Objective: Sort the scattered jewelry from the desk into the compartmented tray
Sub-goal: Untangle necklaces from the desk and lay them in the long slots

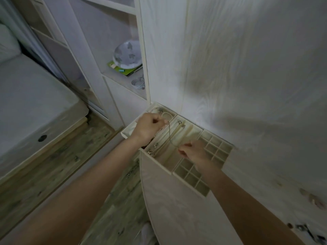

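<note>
Dim light; pale wood-grain wall (247,59), open white shelves (123,73), bed (26,103) at left, greyish plank floor (58,167).

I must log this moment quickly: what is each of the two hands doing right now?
Left hand: closed, pinching one end of the thin chain above the tray.
Right hand: closed, pinching the chain's other end.

Dim, flat light; soft shadows on desk (247,121). Wide-angle bending at edges. Motion blur lower right, grainy overall.
</note>
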A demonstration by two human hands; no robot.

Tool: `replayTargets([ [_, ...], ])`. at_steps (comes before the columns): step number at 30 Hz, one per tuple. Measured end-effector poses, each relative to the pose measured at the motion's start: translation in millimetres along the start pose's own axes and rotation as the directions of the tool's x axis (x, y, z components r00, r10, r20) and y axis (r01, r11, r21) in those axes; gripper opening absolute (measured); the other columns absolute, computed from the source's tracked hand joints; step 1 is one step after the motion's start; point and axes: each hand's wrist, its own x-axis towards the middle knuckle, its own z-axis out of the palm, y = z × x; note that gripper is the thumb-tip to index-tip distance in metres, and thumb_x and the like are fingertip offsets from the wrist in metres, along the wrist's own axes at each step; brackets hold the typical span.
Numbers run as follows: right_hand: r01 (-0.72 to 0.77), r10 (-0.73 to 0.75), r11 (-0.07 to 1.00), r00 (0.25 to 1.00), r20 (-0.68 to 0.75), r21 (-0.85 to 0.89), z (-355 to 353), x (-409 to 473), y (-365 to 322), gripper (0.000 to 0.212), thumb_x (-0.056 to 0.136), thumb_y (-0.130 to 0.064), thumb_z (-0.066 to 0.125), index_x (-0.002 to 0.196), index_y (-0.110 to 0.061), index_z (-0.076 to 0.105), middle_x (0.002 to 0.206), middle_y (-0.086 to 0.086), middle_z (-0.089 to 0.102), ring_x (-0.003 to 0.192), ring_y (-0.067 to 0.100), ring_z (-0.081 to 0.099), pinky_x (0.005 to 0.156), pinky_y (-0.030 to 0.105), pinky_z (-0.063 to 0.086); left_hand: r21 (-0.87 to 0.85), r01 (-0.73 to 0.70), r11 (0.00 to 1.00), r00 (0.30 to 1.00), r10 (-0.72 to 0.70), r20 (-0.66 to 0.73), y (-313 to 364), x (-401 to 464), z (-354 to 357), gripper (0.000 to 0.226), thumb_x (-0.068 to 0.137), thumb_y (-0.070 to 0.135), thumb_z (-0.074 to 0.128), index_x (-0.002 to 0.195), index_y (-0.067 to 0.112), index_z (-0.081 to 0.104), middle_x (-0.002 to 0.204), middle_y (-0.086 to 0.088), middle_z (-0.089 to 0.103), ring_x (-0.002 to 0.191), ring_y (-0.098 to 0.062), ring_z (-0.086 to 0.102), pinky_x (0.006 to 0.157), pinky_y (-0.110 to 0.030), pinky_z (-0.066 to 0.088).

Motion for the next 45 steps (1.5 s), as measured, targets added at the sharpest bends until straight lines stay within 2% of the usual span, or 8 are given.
replayTargets([
  [4,0.067,-0.063,0.971,0.998,0.022,-0.228,13.4,8.4,0.1,0.035,0.079,-0.004,0.067,0.053,-0.014,0.047,0.054,0.004,0.045,0.048,0.010,0.042,0.047,0.018,0.032,0.020,-0.008,1.000,1.000,0.008,0.011,6.0,8.1,-3.3,0.019,0.089,0.021,0.062,0.083,0.005,0.071,0.065,0.005,0.059,0.049,0.004,0.047,0.052,-0.010,0.036],
  [7,0.175,-0.163,0.943,0.984,0.066,-0.285,22.2,10.5,-0.1,0.014,0.077,-0.003,0.069,0.079,-0.013,0.060,0.078,0.002,0.062,0.075,0.015,0.061,0.064,0.021,0.046,-0.015,-0.020,1.000,0.999,0.020,0.025,12.5,12.2,-8.3,0.015,0.091,0.018,0.061,0.081,0.010,0.070,0.062,0.012,0.059,0.047,0.009,0.051,0.050,-0.007,0.036],
  [9,0.232,-0.202,0.914,0.971,0.125,-0.331,26.8,12.9,-0.6,0.024,0.080,-0.003,0.067,0.103,-0.010,0.066,0.099,0.005,0.067,0.091,0.019,0.063,0.079,0.025,0.048,-0.016,-0.030,0.999,0.999,0.030,0.027,16.1,13.7,-11.7,0.016,0.090,0.019,0.062,0.075,0.017,0.068,0.059,0.015,0.057,0.046,0.009,0.050,0.051,-0.008,0.035],
  [17,0.333,-0.298,0.821,0.943,0.148,-0.464,45.1,17.5,0.6,0.012,0.088,-0.014,0.061,0.088,-0.006,0.070,0.076,-0.004,0.059,0.064,0.004,0.050,0.054,0.012,0.030,0.061,-0.079,0.995,0.995,0.074,0.072,16.3,14.5,-18.5,0.011,0.089,0.021,0.063,0.084,0.014,0.070,0.063,0.016,0.058,0.054,0.008,0.052,0.058,-0.007,0.037],
  [24,0.367,-0.367,0.674,0.920,0.140,-0.641,55.9,20.5,8.4,0.011,0.087,-0.027,0.064,0.088,-0.017,0.069,0.090,-0.004,0.068,0.081,0.010,0.058,0.094,0.034,0.042,0.200,-0.126,0.972,0.982,0.093,0.165,6.3,16.5,-24.9,0.023,0.089,0.016,0.063,0.066,0.020,0.062,0.064,0.014,0.056,0.060,0.005,0.052,0.060,-0.005,0.036],
  [37,0.386,-0.330,0.461,0.911,0.249,-0.799,65.2,20.8,10.1,0.012,0.089,-0.025,0.060,0.099,-0.018,0.062,0.102,0.001,0.063,0.105,0.020,0.051,0.090,0.035,0.033,0.398,-0.248,0.883,0.942,0.123,0.312,8.3,27.8,-20.0,0.017,0.092,0.014,0.058,0.097,0.003,0.069,0.096,-0.010,0.069,0.088,-0.018,0.061,0.071,-0.016,0.040],
  [40,0.367,-0.322,0.546,0.922,0.216,-0.753,56.7,23.0,6.8,0.013,0.086,-0.027,0.064,0.094,-0.016,0.064,0.098,0.001,0.065,0.101,0.018,0.051,0.088,0.034,0.037,0.389,-0.266,0.882,0.929,0.127,0.348,11.6,29.5,-12.6,0.026,0.095,0.016,0.054,0.095,-0.006,0.067,0.095,-0.021,0.066,0.089,-0.029,0.060,0.072,-0.023,0.038],
  [45,0.360,-0.342,0.861,0.933,0.116,-0.359,22.6,25.0,-10.1,0.010,0.080,-0.011,0.069,0.089,-0.015,0.067,0.082,-0.005,0.065,0.070,0.002,0.055,0.062,0.016,0.038,0.414,-0.300,0.859,0.909,0.125,0.398,15.5,32.5,4.1,0.020,0.095,0.011,0.052,0.102,0.003,0.069,0.097,-0.004,0.064,0.091,-0.014,0.057,0.078,-0.017,0.040],
])
